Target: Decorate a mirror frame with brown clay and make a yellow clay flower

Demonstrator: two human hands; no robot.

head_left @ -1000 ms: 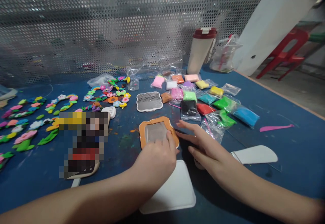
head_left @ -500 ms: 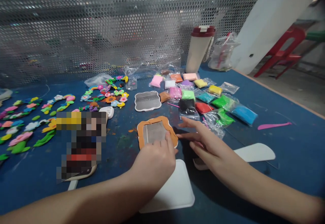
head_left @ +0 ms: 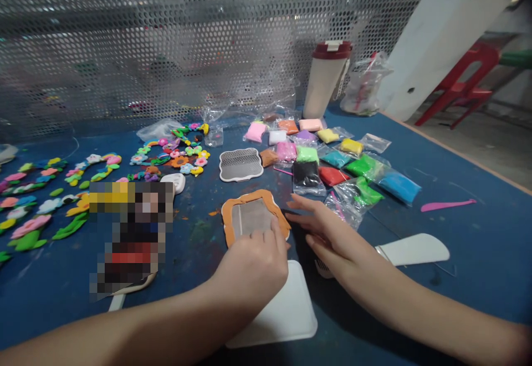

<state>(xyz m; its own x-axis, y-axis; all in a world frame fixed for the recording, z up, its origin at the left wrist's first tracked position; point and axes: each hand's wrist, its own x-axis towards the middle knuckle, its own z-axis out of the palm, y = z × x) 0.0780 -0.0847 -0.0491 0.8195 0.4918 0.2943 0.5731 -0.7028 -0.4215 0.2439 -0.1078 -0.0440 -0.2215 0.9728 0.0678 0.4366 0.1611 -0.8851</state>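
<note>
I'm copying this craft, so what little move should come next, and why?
Maybe the left hand should gently smooth the orange clay along the right side of the nearer mirror: one finger is right there, and the clay's inner edge looks wavy.

Can read no text, label, brand, number or sign, whether on coloured packets (head_left: 307,174), lidded cup (head_left: 324,86) or pixelated phone screen (head_left: 135,236).
</note>
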